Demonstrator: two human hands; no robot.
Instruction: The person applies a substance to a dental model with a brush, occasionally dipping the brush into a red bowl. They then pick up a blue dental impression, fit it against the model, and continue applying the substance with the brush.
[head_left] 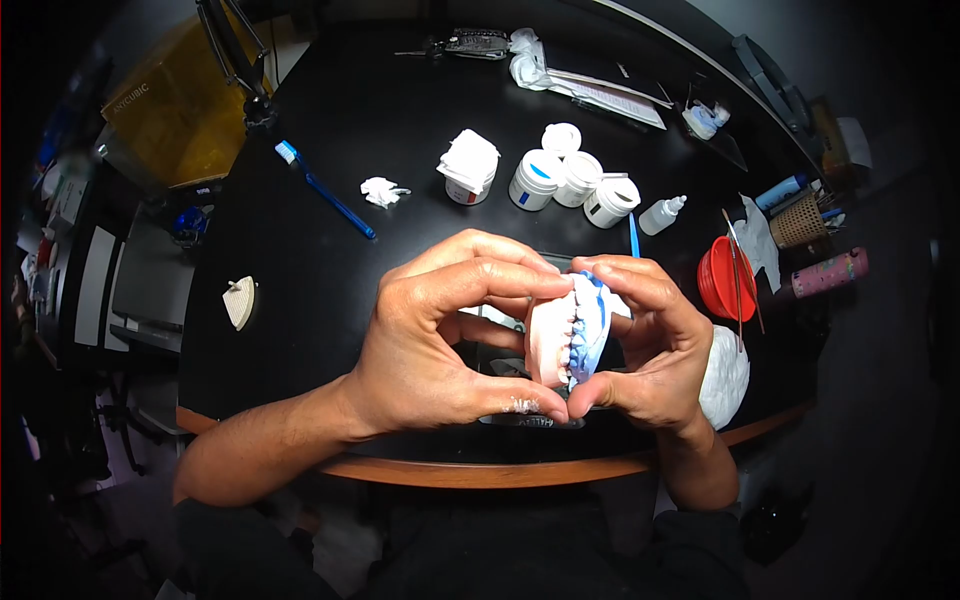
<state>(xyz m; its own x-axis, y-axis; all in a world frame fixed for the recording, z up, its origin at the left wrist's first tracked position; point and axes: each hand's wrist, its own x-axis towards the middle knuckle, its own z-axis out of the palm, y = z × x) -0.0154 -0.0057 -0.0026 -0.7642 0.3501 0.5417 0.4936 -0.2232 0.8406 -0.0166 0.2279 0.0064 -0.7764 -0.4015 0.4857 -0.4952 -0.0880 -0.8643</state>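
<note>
A pink cast (546, 345) and a blue and white cast (594, 335) are being held together, tooth side to tooth side, above the near part of the desk (300, 350). The pair is being held upright between the two hands, with the pink cast on the left and the blue and white cast on the right.

The pink cast is being gripped by the left hand (425, 325), which is being held in a wide curve, fingers over the top and thumb at the lower edge. The blue and white cast is being gripped by the right hand (655, 345), which is being curled more closely, its fingertips at the top and its thumb below. The thumb tips are being brought close together under the casts.

Beyond the hands, white jars (537, 180), a bottle (660, 215) and a stack of white pads (469, 157) are being supported by the desk. A toothbrush (325, 190) and a beige piece (239, 303) are being borne farther left. On the right, a red bowl (712, 280) is being crossed by thin brushes (739, 265).
</note>
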